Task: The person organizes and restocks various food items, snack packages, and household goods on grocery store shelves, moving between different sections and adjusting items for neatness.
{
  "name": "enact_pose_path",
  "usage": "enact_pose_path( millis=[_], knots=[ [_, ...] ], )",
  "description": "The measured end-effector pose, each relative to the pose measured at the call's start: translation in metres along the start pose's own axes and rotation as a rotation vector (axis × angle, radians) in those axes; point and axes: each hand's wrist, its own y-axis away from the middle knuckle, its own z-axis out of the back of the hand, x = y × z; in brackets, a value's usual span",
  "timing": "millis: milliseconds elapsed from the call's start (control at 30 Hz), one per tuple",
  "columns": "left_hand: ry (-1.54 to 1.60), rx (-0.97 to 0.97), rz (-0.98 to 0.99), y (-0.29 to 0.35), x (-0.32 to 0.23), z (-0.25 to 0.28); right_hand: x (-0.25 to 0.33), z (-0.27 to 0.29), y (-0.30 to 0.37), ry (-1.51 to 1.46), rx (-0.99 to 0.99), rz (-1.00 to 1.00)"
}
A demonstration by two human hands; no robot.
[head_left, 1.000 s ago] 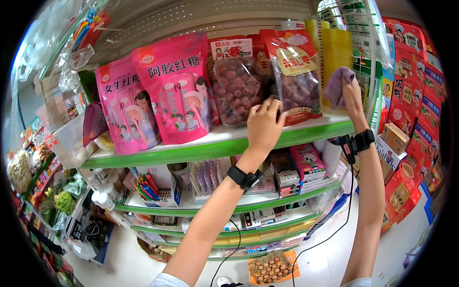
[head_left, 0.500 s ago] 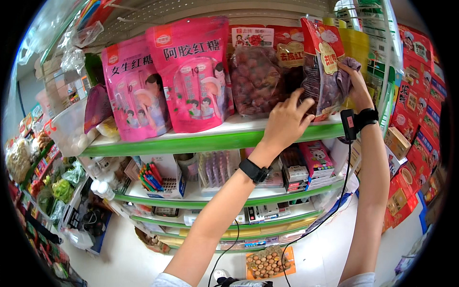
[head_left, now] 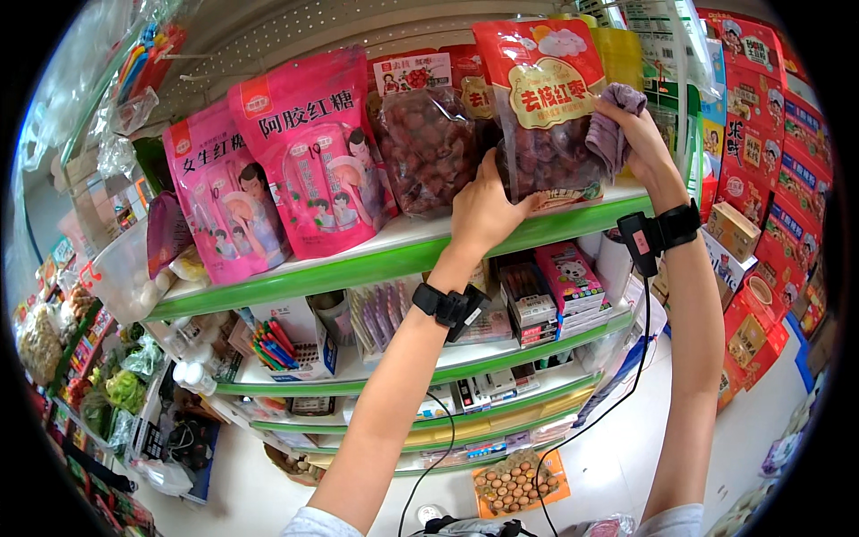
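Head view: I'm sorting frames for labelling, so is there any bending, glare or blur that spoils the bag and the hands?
Head view: the green shelf edge bows with fisheye distortion and the corners are black; the red date bag shows slight sheen; left hand and right hand are sharp and evenly lit.

Bright, even shop light fills the scene, seemingly from overhead, and shadows stay soft under each shelf [head_left: 394,259]. Glare streaks the glossy pink bags [head_left: 313,152] at eleven o'clock. The middle is sharp. Straight shelf edges bow toward the rim, and a black ring frames everything; nine o'clock smears slightly.
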Motion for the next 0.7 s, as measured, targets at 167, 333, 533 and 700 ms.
enact_pose_path(
  millis=[167, 333, 533, 700],
  knots=[
    [0.070, 0.036, 0.052, -0.004, 0.000, -0.002, -0.010, 0.018, -0.008, 0.141, -0.009, 0.091],
    [0.090, 0.072, 0.070, -0.004, 0.001, 0.000, -0.022, 0.018, -0.015, 0.335, -0.167, 0.283],
    [0.082, 0.023, 0.021, -0.002, 0.007, -0.005, -0.001, -0.007, -0.020, 0.555, -0.718, 1.048],
    [0.212, 0.114, 0.051, -0.004, 0.002, 0.001, 0.001, -0.037, -0.017, 1.028, 0.015, 1.124]
  ],
)
